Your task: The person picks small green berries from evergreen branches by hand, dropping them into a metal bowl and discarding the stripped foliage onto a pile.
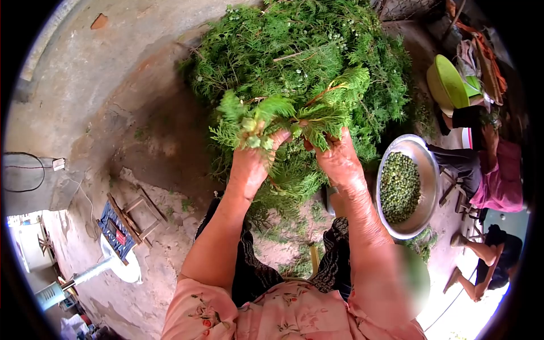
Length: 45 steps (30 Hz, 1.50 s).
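My left hand [252, 163] is closed on a leafy conifer sprig [276, 106] that looks like cypress, with pale green cones partly blurred at its fingers. Close beside it, my right hand [339, 157] grips a conifer branch [334, 93] with a brown stem and flat green fronds. Both hands are in front of a large heap of cut conifer branches [294, 48], dotted with small pale cones. To the right of my right forearm stands a metal basin [429, 199] holding many small green cones [400, 187]. Fronds hide some of my fingertips.
A small wooden folding stool [144, 212] and a white round fan [127, 266] are at the left. A yellow-green basin [447, 82] leans at the upper right. Two people, one in a pink top [504, 175], sit at the right. Leaf scraps litter the floor.
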Motion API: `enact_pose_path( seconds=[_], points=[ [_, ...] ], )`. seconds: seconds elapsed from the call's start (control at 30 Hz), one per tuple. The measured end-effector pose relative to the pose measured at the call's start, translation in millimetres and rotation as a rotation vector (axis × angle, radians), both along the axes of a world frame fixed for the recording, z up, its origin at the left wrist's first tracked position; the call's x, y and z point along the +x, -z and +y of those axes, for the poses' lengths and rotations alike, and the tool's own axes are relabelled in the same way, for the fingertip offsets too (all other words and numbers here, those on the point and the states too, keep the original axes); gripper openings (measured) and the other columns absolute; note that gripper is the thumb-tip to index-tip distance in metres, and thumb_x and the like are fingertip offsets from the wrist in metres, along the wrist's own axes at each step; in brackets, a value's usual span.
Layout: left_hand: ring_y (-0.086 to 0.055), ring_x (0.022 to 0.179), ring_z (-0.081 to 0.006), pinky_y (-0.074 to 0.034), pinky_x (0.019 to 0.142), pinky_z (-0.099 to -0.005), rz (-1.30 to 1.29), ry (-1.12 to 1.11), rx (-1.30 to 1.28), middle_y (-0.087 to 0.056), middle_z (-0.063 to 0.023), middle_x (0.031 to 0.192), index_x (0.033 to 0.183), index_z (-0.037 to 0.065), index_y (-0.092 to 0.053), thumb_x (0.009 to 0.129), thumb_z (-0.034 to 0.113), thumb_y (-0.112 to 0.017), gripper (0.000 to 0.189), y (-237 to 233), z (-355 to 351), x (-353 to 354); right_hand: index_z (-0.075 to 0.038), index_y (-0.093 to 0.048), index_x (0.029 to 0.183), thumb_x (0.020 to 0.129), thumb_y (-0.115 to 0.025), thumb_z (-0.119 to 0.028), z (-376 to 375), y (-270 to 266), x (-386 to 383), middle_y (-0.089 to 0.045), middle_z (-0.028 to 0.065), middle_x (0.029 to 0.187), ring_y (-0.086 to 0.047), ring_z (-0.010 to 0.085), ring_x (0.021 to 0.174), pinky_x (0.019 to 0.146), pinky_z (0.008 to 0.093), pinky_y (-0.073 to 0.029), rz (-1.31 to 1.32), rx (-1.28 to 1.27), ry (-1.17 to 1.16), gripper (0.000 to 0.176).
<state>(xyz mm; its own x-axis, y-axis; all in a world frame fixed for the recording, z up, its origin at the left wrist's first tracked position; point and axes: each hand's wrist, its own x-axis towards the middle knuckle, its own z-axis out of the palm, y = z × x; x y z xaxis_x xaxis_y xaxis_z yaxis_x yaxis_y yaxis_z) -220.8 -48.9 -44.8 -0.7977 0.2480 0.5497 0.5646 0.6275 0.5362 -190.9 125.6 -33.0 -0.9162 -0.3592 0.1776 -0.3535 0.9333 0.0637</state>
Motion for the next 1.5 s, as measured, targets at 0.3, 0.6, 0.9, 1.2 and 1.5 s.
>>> enact_pose_path(
  seconds=[0.3,0.6,0.9,1.2,1.5],
  points=[
    [-0.060,0.070,-0.0168,-0.050,0.066,-0.0288,-1.178,0.355,1.068,-0.062,-0.0107,0.087,0.103,-0.001,-0.056,0.084,0.009,-0.057,0.021,-34,4,-5,-0.007,-0.047,0.115,0.078,-0.057,-0.007,3,-23,1,-0.052,0.0133,0.114,-0.048,0.0245,0.112,0.099,0.0371,-0.037,-0.142,-0.396,-0.007,0.039],
    [-0.053,0.065,-0.0099,-0.042,0.058,-0.0206,-1.438,0.298,0.974,-0.061,-0.0043,0.076,0.100,0.001,-0.059,0.092,0.023,-0.047,0.026,-34,3,-9,-0.002,-0.050,0.099,0.086,-0.056,-0.011,-7,-19,-12,-0.055,0.0073,0.079,-0.054,0.0168,0.065,0.061,0.0293,-0.046,-0.844,-2.263,0.257,0.017],
    [-0.056,0.058,-0.0133,-0.044,0.051,-0.0238,-1.365,0.294,1.331,-0.061,-0.0063,0.076,0.093,0.002,-0.059,0.086,0.013,-0.057,0.013,-42,0,-3,0.004,-0.056,0.103,0.090,-0.054,-0.022,-10,-27,-19,-0.051,0.0030,0.072,-0.053,0.0142,0.061,0.055,0.0273,-0.045,-0.848,-2.286,0.158,0.029],
    [-0.041,0.039,-0.0105,-0.032,0.038,-0.0215,-1.424,0.444,1.351,-0.058,-0.0126,0.070,0.089,-0.003,-0.054,0.095,0.030,-0.042,0.036,-14,-9,-14,-0.004,-0.057,0.094,0.086,-0.060,-0.020,-14,-39,-17,-0.058,0.0039,0.079,-0.054,0.0110,0.063,0.052,0.0231,-0.043,-0.638,-2.358,0.243,0.018],
    [-0.049,0.060,-0.0080,-0.039,0.050,-0.0183,-1.195,0.106,1.085,-0.056,0.0006,0.082,0.093,0.007,-0.058,0.086,0.039,-0.059,0.033,-35,6,-5,0.003,-0.058,0.096,0.081,-0.063,-0.002,-28,-27,-11,-0.059,0.0037,0.078,-0.057,0.0087,0.069,0.063,0.0220,-0.049,-0.425,-1.732,0.180,0.017]
  ],
)
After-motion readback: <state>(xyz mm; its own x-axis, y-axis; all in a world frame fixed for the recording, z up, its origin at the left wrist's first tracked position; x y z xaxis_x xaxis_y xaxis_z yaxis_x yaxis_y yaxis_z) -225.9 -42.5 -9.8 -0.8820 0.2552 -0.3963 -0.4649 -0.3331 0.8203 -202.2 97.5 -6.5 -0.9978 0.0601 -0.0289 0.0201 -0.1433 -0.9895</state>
